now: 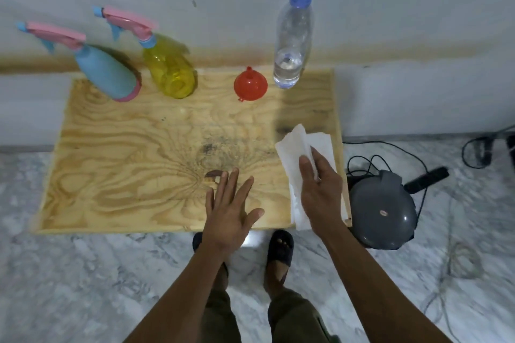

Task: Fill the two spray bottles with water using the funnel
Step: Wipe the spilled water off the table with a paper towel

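Note:
Along the back of the plywood table (pixel 117 153) stand a blue spray bottle (pixel 107 72) at the far left and a yellow see-through spray bottle (pixel 170 72) beside it, both with pink trigger heads on. A red funnel (pixel 250 85) sits mouth down to their right. A clear water bottle (pixel 292 39) with a blue cap stands upright at the back right, water low in it. My left hand (pixel 230 210) hovers open over the table's front edge. My right hand (pixel 320 189) grips a white paper towel (pixel 299 147) at the front right corner.
A grey round appliance (pixel 381 210) with black cables (pixel 390 147) sits on the marble floor right of the table. A wall runs close behind the table. My feet in dark sandals (pixel 280 248) stand just below the front edge.

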{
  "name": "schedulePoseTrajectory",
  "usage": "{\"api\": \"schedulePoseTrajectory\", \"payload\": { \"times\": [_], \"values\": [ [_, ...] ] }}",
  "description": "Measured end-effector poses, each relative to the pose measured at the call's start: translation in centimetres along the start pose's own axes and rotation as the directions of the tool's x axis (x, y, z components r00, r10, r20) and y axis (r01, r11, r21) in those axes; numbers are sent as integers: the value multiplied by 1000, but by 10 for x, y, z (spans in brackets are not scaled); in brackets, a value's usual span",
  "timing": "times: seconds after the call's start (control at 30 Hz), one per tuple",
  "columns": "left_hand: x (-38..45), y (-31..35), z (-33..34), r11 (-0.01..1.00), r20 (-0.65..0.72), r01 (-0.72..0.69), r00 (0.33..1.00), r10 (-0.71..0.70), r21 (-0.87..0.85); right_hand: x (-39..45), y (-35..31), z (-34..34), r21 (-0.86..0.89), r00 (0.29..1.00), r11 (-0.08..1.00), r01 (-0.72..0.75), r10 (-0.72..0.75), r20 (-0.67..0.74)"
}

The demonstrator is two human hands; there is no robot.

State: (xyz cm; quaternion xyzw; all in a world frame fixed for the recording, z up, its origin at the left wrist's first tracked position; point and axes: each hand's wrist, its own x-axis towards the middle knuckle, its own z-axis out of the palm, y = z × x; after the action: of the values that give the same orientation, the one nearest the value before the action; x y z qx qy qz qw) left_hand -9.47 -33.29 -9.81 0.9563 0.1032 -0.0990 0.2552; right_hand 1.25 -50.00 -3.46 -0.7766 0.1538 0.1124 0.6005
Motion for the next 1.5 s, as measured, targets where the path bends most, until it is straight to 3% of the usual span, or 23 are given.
{"api": "schedulePoseTrajectory", "payload": {
  "times": [0.17, 0.33, 0.53, 0.7, 0.83, 0.9, 0.97, 1.0, 1.13, 1.27, 1.33, 1.5],
  "values": [
    [0, -5, -8, 998, -6, -14, 1000, 14, -64, -4, -10, 21, -138, 995, 985, 100, -103, -16],
    [-15, -49, -51, 989, -231, 21, 971, -55, -144, -9, -16, 59, -257, 977, 946, 195, -211, -34],
    [-38, -153, -124, 980, -449, 158, 872, -196, -120, -11, -21, 131, -317, 946, 901, 296, -321, -31],
    [-44, -229, -155, 967, -479, 251, 843, -246, -55, -3, -8, 181, -446, 956, 846, 294, -260, 137],
    [-37, -273, -164, 961, -347, 245, 919, -188, 129, -3, 0, 197, -701, 938, 633, 329, -303, 167],
    [-34, -276, -163, 970, -436, 178, 895, -91, 163, -4, -1, 197, -763, 933, 562, 320, -327, 150],
    [-34, -271, -158, 977, -582, 138, 813, -16, 165, -4, -2, 196, -753, 940, 581, 309, -308, 149],
    [-32, -270, -156, 980, -594, 158, 802, -59, 117, -3, -3, 195, -744, 945, 596, 303, -287, 155],
    [-28, -285, -146, 971, -556, 232, 816, -162, 58, 6, 0, 195, -810, 957, 515, 283, -213, 198],
    [-27, -307, -129, 946, -559, 195, 829, -17, 260, 14, 8, 202, -877, 960, 393, 278, -155, 235],
    [-27, -309, -129, 936, -560, 201, 828, -5, 290, 14, 8, 206, -886, 962, 379, 267, -152, 225],
    [-27, -289, -139, 958, -570, 239, 814, -109, 158, 9, 2, 219, -889, 972, 397, 228, -147, 184]
  ]
}}
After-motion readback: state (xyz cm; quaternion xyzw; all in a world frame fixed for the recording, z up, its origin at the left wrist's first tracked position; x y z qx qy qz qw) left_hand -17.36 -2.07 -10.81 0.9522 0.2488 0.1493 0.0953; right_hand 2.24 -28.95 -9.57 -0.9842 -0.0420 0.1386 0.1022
